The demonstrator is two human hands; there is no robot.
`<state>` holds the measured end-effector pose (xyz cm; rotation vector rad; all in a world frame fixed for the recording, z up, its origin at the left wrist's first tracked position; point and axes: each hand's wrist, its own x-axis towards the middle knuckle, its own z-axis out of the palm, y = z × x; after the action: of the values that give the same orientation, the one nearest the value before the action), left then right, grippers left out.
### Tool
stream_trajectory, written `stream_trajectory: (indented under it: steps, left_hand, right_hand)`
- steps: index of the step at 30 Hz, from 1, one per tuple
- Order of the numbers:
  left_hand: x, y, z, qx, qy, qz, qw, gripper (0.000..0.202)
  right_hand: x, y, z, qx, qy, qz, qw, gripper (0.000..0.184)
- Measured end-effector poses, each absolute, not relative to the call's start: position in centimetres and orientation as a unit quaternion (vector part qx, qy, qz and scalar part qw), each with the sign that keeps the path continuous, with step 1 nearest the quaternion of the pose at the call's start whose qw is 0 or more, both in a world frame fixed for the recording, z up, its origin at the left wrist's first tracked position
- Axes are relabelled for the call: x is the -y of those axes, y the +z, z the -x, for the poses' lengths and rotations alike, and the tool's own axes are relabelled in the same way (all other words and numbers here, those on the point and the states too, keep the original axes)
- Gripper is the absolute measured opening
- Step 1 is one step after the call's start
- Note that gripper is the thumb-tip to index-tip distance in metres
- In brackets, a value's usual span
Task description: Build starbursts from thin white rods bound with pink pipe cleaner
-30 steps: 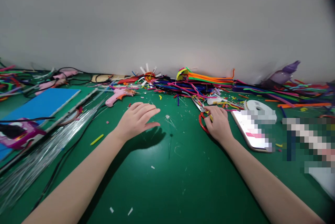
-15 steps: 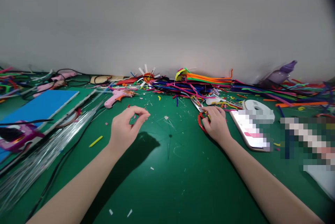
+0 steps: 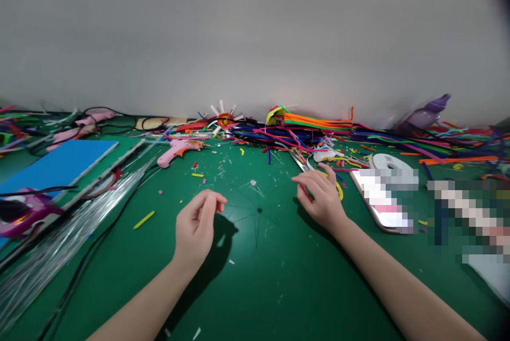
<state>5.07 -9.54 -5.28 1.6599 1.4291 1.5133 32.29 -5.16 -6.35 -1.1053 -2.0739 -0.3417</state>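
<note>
My left hand (image 3: 199, 224) hovers over the green table, curled with thumb and fingers together. Whatever it may hold is hidden or too small to make out. On the right, my right hand (image 3: 321, 192) is over a pair of scissors (image 3: 302, 164), its fingers spread apart and not wrapped round them. The metal blades show beyond the fingertips. A bit of red handle appears between thumb and forefinger, and a yellow loop shows beside the hand; the remainder is covered.
A pink glue gun (image 3: 175, 152) lies beyond my left hand, with clear strips (image 3: 91, 213) and a blue board (image 3: 67, 163) further left. Pipe cleaners (image 3: 319, 120) pile along the grey partition (image 3: 255, 38). A phone (image 3: 376, 197) and a white spool (image 3: 392, 168) lie right.
My left hand has come nearer and lower, its fingers curling further. My right hand has drawn back slightly and leftward, fingers spreading, while the scissors stay about where they were.
</note>
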Motion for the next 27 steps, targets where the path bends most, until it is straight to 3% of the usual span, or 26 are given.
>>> stream_trajectory:
  steps: [4, 7, 16, 19, 23, 27]
  left_hand:
    - [9.4, -5.5, -5.3, -0.483, 0.51, -0.704, 0.106, 0.009]
    - [8.9, -5.4, -5.4, -0.462, 0.474, -0.749, 0.022, 0.012]
    - [8.3, -5.2, -5.0, -0.476, 0.42, -0.772, -0.009, 0.019]
    - [8.2, -5.4, -4.9, -0.478, 0.415, -0.774, -0.021, 0.022]
    - [8.0, -5.5, -4.8, -0.498, 0.413, -0.762, -0.023, 0.034]
    - [8.0, -5.7, -4.9, -0.491, 0.391, -0.778, -0.024, 0.02]
  right_hand:
    - [5.6, -6.3, -30.9, 0.824, -0.092, 0.418, 0.371, 0.018]
    - [5.5, -6.6, -30.3, 0.822, -0.062, 0.414, 0.385, 0.016]
    - [5.5, -1.7, -28.5, 0.822, 0.006, 0.399, 0.406, 0.014]
    - [4.5, -0.1, -27.6, 0.835, 0.071, 0.4, 0.371, 0.012]
    - [3.1, -1.1, -26.6, 0.83, 0.151, 0.402, 0.357, 0.012]
    - [2.8, -3.3, -26.5, 0.8, 0.206, 0.411, 0.386, 0.013]
